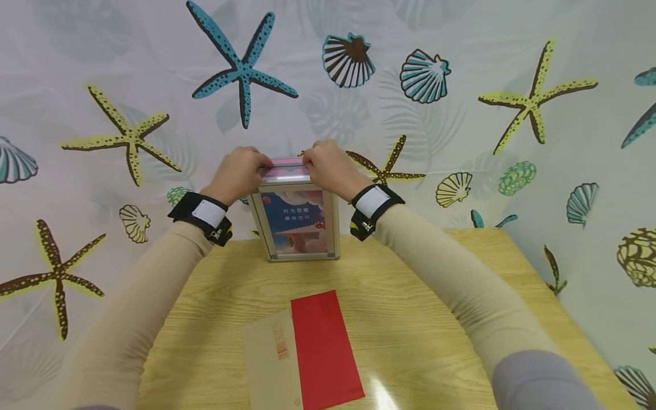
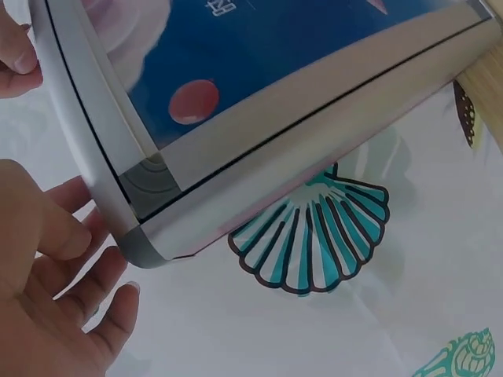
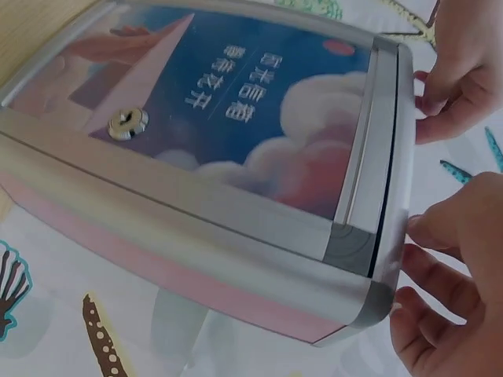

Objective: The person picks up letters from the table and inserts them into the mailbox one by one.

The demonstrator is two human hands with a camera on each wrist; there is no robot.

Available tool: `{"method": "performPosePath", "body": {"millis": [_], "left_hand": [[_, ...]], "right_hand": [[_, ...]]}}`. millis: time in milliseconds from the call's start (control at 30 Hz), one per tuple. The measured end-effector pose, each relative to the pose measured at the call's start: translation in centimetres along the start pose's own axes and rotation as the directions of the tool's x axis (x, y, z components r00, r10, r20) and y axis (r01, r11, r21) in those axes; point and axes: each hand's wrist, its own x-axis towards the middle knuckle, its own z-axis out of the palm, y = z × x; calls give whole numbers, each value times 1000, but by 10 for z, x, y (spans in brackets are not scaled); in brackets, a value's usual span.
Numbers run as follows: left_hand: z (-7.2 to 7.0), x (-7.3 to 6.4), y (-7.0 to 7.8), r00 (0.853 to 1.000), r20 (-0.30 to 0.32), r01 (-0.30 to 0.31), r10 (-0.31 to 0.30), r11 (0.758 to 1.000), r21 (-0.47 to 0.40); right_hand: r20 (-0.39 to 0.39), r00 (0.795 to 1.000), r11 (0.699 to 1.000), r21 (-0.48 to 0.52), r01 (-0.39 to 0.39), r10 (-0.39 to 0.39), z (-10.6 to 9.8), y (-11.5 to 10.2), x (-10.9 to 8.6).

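1. Left hand (image 1: 237,175) grips left end of box (image 1: 297,222) at top.
2. Brown envelope (image 1: 270,359) lies before box.
3. Box stands upright on surface (image 1: 410,296).
4. Red paper (image 1: 325,347) overlaps envelope, before box.
5. Right hand (image 1: 334,169) grips box's top right.

Indoors, room type unclear; starfish-print cloth (image 1: 461,131); wood-grain table (image 1: 410,319)

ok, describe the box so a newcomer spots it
Find the wood-grain table, then its far end by the starfish-patterned backdrop. The box stands there, left hand and right hand at its top. Unlike the flat red paper and tan paper nearer the camera, its upright front shows a silver-framed picture.
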Motion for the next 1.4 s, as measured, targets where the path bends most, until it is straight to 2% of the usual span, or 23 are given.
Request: {"method": "performPosePath", "body": {"millis": [100, 167, 267, 367, 467, 533, 600, 667, 767, 833, 867, 967, 1067, 1167, 1333, 1400], "left_hand": [[-2, -9, 6, 999, -48, -8, 7, 1000, -29], [-2, -21, 13, 994, -103, -39, 32, 997, -61], [0, -48, 29, 973, -193, -145, 126, 986, -85], [5, -79, 48, 960, -191, -223, 203, 971, -87], [14, -107, 62, 975, -73, -217, 209, 968, -127], [22, -123, 68, 983, 26, -177, 183, 972, -155], [30, -138, 70, 984, 106, -122, 142, 976, -182], [38, -152, 71, 983, 158, -64, 98, 977, -204], [50, -171, 71, 976, 216, 26, 27, 971, -238], [60, -182, 69, 964, 264, 80, -9, 962, -261], [65, -187, 69, 953, 300, 114, -28, 955, -273], [82, -201, 68, 907, 416, 203, -66, 934, -295], [94, -212, 67, 864, 499, 246, -67, 921, -303], [101, -221, 68, 851, 521, 253, -64, 920, -300], [108, -226, 67, 842, 528, 285, -111, 923, -260], [112, -227, 67, 842, 524, 286, -129, 930, -230]], "right_hand": [[-47, 998, 999, -12, 44, -45, -4, -5, -15], [-81, 994, 997, -18, 78, -79, -6, -9, -30], [-119, 984, 991, -12, 135, -135, -9, -15, -57], [-118, 979, 985, 36, 171, -166, -11, -19, -88], [-58, 988, 983, 107, 152, -147, -8, -20, -121], [15, 994, 983, 151, 100, -104, -3, -19, -143], [97, 994, 979, 198, 38, -59, 4, -19, -164], [180, 983, 971, 236, -28, -16, 11, -19, -182], [287, 957, 949, 292, -119, 31, 21, -20, -206], [347, 936, 932, 319, -173, 55, 26, -21, -220], [374, 925, 921, 333, -202, 67, 28, -22, -228], [450, 889, 888, 370, -273, 85, 35, -23, -249], [523, 848, 860, 392, -327, 84, 42, -25, -270], [556, 828, 849, 402, -342, 70, 45, -27, -286], [557, 829, 830, 443, -340, 43, 47, -25, -300], [575, 818, 820, 453, -350, 31, 48, -23, -305]]}}
